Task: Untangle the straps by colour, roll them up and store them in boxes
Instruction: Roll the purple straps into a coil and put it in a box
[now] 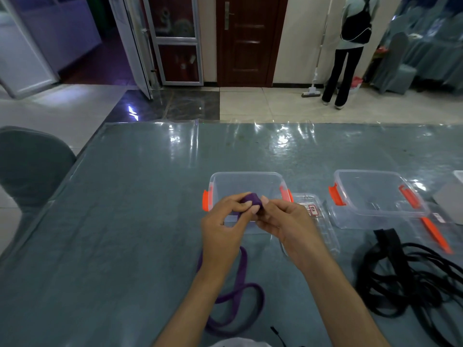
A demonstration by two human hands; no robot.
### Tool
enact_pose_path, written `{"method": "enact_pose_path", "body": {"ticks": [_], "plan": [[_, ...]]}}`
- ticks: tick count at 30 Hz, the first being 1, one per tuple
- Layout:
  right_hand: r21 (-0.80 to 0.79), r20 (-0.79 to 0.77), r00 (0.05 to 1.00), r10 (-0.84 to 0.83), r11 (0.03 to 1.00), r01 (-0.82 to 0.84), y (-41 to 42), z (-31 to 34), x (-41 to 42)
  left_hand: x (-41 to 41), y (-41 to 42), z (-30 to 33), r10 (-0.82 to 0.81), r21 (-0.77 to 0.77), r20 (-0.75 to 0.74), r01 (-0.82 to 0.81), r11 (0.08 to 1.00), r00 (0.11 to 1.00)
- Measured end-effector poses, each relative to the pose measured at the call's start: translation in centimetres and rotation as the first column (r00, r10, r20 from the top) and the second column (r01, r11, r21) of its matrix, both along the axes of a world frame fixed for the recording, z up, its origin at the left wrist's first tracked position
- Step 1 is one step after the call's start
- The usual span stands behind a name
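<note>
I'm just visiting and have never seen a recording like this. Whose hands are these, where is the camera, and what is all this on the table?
There is no machine here: a person works with two bare hands, and the one picture comes from a camera worn on their head, looking forward and down. The left hand and the right hand together hold a small roll of purple strap, pinching it as it is wound. The loose rest of that strap trails down onto the table towards the person. Behind the hands stands a clear box with orange clips, a clear lid lies to its right, and a second clear box sits farther right. A tangle of black straps lies on the right. Another person stands far back with a mop.
</note>
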State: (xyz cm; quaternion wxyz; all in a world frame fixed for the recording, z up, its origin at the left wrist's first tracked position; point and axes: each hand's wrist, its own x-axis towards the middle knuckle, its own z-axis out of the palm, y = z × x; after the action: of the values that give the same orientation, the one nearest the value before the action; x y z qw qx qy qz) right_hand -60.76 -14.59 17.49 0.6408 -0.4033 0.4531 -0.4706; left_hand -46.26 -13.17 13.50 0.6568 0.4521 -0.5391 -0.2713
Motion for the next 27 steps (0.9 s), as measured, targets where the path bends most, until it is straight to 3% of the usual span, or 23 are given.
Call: {"method": "enact_pose_path", "body": {"ticks": [6, 10, 16, 20, 24, 27], "plan": [[0.041, -0.115, 0.993, -0.006, 0.999, 0.011, 0.1, -0.6, -0.2, 0.0, -0.1, -1.3, -0.038, 0.02, 0.063, 0.037, 0.999, 0.997], [-0.042, -0.205, 0.978, -0.023, 0.999, 0.014, -0.4, -0.6, -0.4, 0.6, -0.2, -1.3, -0.052, 0.02, -0.047, 0.053, 0.998, 0.998], [-0.34, -0.153, 0.987, 0.04, 0.936, -0.091, -1.2, 0.7, -0.7, 1.2, -0.5, -0.2, -0.168, 0.003, -0.162, 0.171, 0.985, 0.972], [-0.41, -0.19, 0.982, 0.014, 0.907, -0.092, -1.6, 1.2, -1.4, 2.2, -0.7, 0.9, -0.287, 0.095, -0.188, 0.308, 0.946, 0.939], [-0.436, -0.119, 0.993, 0.016, 0.897, -0.067, -1.6, 1.0, -1.4, 3.5, -1.5, 2.7, -0.403, 0.13, -0.179, 0.428, 0.894, 0.897], [-0.418, -0.002, 1.0, -0.026, 0.908, 0.023, -1.4, 1.1, -0.6, 3.5, -1.9, 3.8, -0.304, 0.097, -0.194, 0.327, 0.94, 0.933]]}}
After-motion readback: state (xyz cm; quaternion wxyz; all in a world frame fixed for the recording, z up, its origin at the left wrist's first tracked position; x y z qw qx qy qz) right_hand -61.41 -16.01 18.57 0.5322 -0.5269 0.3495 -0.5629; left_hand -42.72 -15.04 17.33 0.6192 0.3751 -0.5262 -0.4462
